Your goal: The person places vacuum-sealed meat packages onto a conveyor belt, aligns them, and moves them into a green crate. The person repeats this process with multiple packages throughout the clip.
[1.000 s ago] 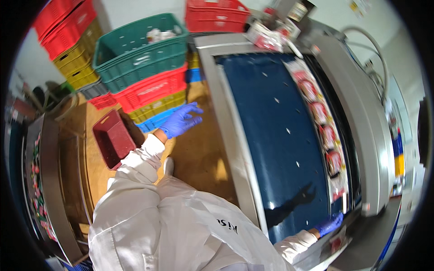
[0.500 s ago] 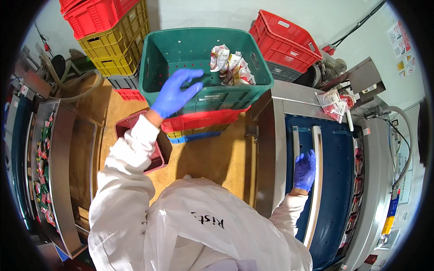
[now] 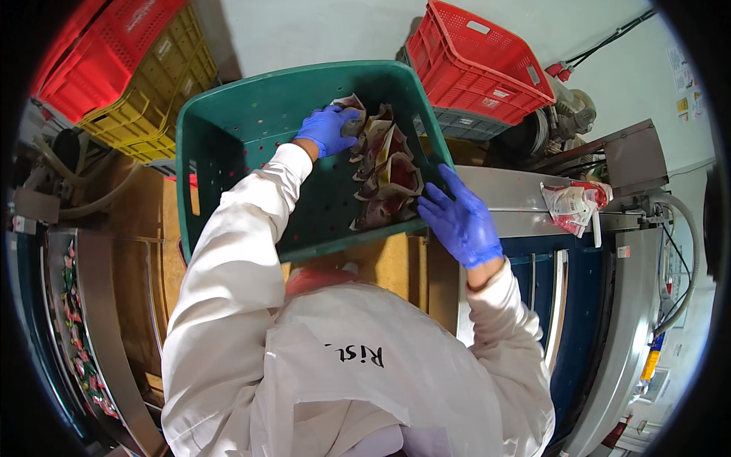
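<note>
A large green plastic crate stands in front of me, with a row of plastic packets along its right side; they are clear and white with something red inside. My left hand, in a blue glove, reaches into the crate. Its fingers are bent round the farthest packet of the row, covering part of it. Over the crate's near right corner is my right hand, also gloved in blue. Its fingers are spread, close to the nearest packets, and it holds nothing.
To the right runs a machine with a dark blue bed and a metal ledge; more packets lie on that ledge. Red crates are stacked behind right, red and yellow crates behind left. A metal-sided trough stands at the left.
My left hand has moved deeper into the crate and onto the far packet. My right hand has come from the blue bed to the crate's corner. The crate appears nearer and tilted in view.
</note>
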Demonstrator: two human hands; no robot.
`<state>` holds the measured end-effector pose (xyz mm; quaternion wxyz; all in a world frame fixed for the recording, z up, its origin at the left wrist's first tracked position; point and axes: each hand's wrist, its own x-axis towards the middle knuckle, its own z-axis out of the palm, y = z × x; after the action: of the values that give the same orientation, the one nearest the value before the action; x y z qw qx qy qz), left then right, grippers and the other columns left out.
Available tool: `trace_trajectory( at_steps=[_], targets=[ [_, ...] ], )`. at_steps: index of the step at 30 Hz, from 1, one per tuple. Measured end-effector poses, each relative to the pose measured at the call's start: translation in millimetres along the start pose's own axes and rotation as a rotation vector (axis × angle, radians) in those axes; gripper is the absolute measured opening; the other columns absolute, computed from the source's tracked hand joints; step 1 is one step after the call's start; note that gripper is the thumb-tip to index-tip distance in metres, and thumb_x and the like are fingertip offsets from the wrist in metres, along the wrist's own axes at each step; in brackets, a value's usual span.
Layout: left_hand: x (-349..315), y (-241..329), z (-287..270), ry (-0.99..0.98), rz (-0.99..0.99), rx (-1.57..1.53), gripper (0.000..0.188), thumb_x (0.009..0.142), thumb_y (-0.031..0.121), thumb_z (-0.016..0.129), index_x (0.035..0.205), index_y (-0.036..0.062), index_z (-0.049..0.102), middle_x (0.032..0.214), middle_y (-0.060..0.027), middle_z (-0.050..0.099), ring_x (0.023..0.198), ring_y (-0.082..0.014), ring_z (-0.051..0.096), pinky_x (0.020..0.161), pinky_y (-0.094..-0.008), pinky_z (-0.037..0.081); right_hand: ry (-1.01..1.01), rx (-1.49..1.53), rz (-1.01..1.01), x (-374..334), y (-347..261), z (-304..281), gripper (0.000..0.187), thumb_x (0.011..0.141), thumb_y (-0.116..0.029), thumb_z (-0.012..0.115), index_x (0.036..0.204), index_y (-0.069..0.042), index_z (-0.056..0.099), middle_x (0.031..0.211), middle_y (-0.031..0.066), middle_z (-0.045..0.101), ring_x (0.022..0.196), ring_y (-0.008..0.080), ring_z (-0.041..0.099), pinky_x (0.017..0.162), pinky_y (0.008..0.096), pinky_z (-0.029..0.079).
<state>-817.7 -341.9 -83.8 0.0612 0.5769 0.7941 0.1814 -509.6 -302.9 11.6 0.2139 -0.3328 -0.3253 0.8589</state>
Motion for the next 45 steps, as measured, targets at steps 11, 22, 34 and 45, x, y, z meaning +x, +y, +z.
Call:
trace_trajectory(
  at_steps=[11,22,34,45],
  targets=[
    [70.7,-1.2,95.2,0.123,0.159,-0.069,0.053,0.072,0.063,0.063,0.106,0.0226,0.065,0.102,-0.0119,0.060,0.094,-0.0301,0.055,0.080,-0.0437,0.040,0.399,-0.460,0.361,158.5,56.4,-19.4,0.080,0.084,-0.045,0.067,0.145,-0.024,0.019,0.142,0.0091,0.035,0.125,0.0340,0.040,0.090,0.0583,0.039],
    [74.7,-12.5,136.3,0.569,0.404,-0.247,0.027,0.082,0.030,0.058,0.063,0.0124,0.064,0.065,-0.0124,0.059,0.059,-0.0312,0.057,0.058,-0.0453,0.042,0.272,-2.103,-0.032,226.8,101.7,-53.8,0.033,0.092,-0.018,0.049,0.123,-0.007,0.050,0.093,0.0238,0.063,0.086,0.0383,0.063,0.072,0.0450,0.051],
    [31.3,104.3,-112.0,0.671,0.502,-0.257,0.021,0.090,0.020,0.062,0.074,0.0070,0.064,0.060,-0.0124,0.055,0.050,-0.0286,0.051,0.048,-0.0398,0.037,0.392,-1.041,-0.519,47.4,-35.2,19.9,0.031,0.091,-0.031,0.061,0.092,-0.001,0.068,0.073,0.0149,0.065,0.067,0.0204,0.061,0.064,0.0332,0.049],
    [-26.9,393.1,-90.7,0.087,0.977,-0.691,0.009,0.088,0.006,0.063,0.092,-0.0006,0.067,0.071,-0.0091,0.059,0.063,-0.0180,0.053,0.060,-0.0312,0.042,0.858,-0.465,-0.715,-311.4,-95.6,-158.0,0.032,0.092,-0.031,0.061,0.089,0.000,0.068,0.072,0.0030,0.065,0.064,0.0070,0.056,0.057,0.0245,0.046]
  ],
)
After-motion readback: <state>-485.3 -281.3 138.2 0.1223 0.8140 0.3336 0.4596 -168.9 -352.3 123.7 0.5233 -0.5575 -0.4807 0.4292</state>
